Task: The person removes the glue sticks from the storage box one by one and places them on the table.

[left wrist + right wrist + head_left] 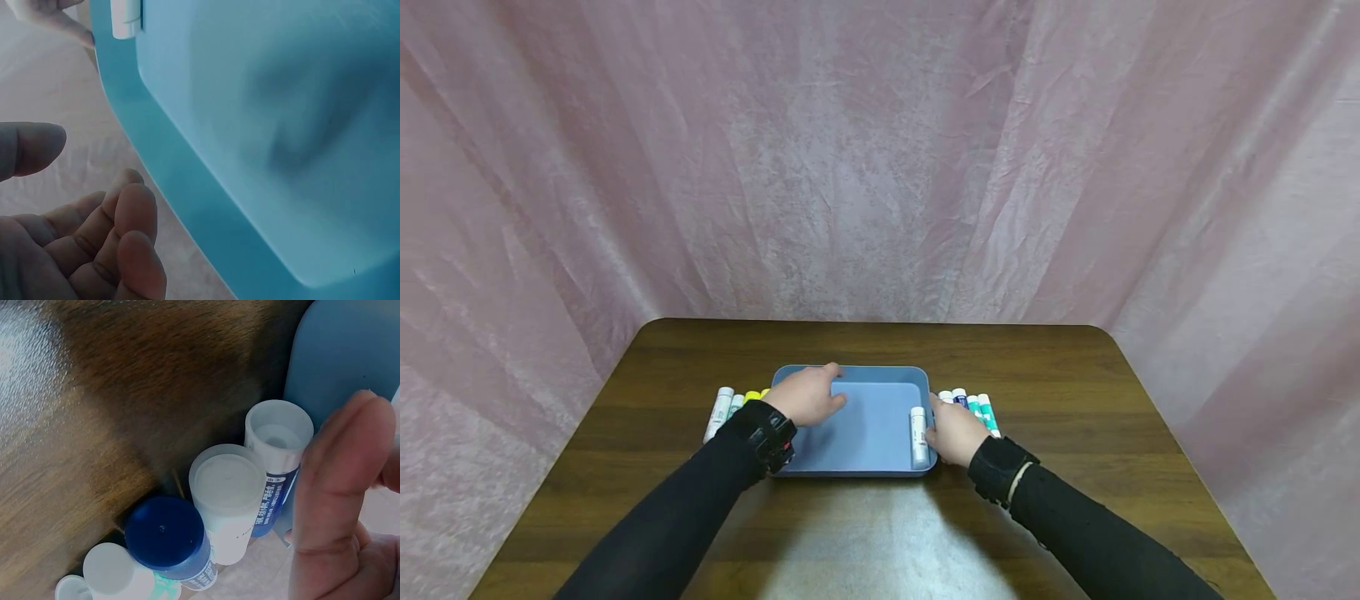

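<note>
My left hand (805, 396) hovers over the left part of a blue tray (865, 425); its fingers are loosely bent and hold nothing in the left wrist view. A white glue stick (919, 437) lies inside the tray along its right side. My right hand (958, 432) is at the tray's right edge, beside a row of glue sticks. In the right wrist view its fingers (340, 462) are near a blue-labelled glue stick (278, 434) with a white end; whether they touch it is unclear. Nothing shows in its grasp.
Beyond that one, a white-capped stick (228, 487), a blue-capped stick (164, 531) and teal-labelled sticks (987, 410) stand in line. Left of the tray are white sticks (720, 412) and yellow-capped ones (752, 396), partly behind my left arm. All are on a wooden table (1037, 358) before a pink curtain (880, 167).
</note>
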`<action>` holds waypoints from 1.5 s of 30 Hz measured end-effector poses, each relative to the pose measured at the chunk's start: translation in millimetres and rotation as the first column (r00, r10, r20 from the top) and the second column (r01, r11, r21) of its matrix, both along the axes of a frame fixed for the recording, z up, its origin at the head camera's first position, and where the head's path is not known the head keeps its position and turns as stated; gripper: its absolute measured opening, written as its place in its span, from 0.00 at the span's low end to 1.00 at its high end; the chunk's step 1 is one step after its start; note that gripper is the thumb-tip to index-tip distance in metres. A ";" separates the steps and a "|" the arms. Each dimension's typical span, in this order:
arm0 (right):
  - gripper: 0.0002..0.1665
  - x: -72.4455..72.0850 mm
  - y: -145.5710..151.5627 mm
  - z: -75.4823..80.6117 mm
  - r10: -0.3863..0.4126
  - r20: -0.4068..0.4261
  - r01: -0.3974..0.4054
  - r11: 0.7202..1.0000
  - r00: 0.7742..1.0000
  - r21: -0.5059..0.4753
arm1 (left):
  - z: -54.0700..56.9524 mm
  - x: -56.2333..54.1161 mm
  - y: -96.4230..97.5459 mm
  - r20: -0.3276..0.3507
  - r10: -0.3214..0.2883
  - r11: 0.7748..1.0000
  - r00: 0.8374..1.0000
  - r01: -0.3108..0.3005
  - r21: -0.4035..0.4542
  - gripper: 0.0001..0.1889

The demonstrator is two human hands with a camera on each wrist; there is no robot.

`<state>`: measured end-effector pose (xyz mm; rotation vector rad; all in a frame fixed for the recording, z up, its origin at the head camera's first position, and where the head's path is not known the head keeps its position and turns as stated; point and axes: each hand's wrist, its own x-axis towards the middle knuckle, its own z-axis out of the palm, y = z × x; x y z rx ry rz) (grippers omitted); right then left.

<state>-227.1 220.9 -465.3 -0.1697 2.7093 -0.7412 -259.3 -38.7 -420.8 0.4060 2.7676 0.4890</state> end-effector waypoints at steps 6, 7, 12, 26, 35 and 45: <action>0.40 -0.8 -0.1 -1.5 0.001 -0.005 -0.001 1.000 1.000 0.003 | -8.3 0.3 11.3 0.020 -0.015 1.000 1.000 0.016 -0.016 0.28; 0.40 -0.6 -0.3 -1.7 0.003 -0.009 -0.003 1.000 1.000 0.003 | -9.0 0.5 12.9 0.022 -0.018 1.000 1.000 0.018 -0.020 0.28; 0.40 0.9 -0.7 -1.6 0.011 -0.022 -0.011 1.000 1.000 0.005 | -12.2 -0.9 20.2 0.052 -0.036 0.999 0.998 0.037 -0.026 0.28; 0.40 3.0 -2.0 -1.3 0.008 -0.024 -0.008 1.000 1.000 -0.007 | -11.4 1.8 46.1 0.070 -0.084 0.994 0.994 0.088 -0.064 0.28; 0.40 1.9 -1.3 -1.3 0.009 -0.006 -0.009 1.000 1.000 -0.018 | -8.2 2.8 63.3 0.071 -0.143 0.984 0.987 0.150 -0.092 0.28; 0.39 2.9 -1.0 -2.5 0.009 -0.013 -0.009 1.000 1.000 -0.008 | -9.6 3.5 80.1 0.103 -0.185 0.972 0.977 0.198 -0.129 0.29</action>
